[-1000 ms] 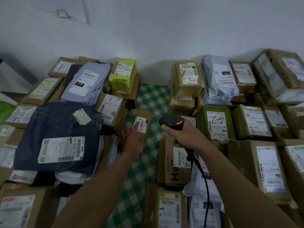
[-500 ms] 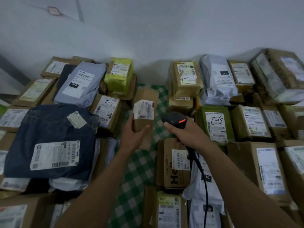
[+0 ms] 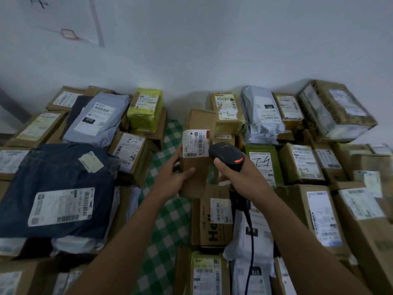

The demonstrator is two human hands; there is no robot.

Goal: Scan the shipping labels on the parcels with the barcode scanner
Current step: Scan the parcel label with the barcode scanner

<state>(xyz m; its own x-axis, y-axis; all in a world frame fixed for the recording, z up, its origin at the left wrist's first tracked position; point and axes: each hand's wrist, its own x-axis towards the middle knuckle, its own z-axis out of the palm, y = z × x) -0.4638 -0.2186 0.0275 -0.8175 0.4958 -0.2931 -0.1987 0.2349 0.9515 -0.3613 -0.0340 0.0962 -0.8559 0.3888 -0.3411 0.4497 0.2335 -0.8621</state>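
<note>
Gripping the small brown cardboard box (image 3: 194, 177) from its left side, the left hand (image 3: 174, 182) is curling thumb and fingers round it and tilting it up off the pile, so its white shipping label (image 3: 196, 143) is facing the black handheld barcode scanner (image 3: 226, 155). That looks like the point: the label is being turned square to the reader. The right hand (image 3: 240, 177) is wrapping its fingers tight round the scanner's handle. The nose is sitting almost against the label's right edge with a red light glowing on top, possibly too close for a clean read.

Around them, a dark navy plastic mailer (image 3: 57, 177) is lying at the left and green checked cloth (image 3: 168, 220) is showing down the middle gap. On the right, the scanner's black cable (image 3: 251, 241) is trailing down beside a printed brown carton (image 3: 204, 226), where it may snag, and a big brown labelled box (image 3: 297, 199) is crowding in further right.
</note>
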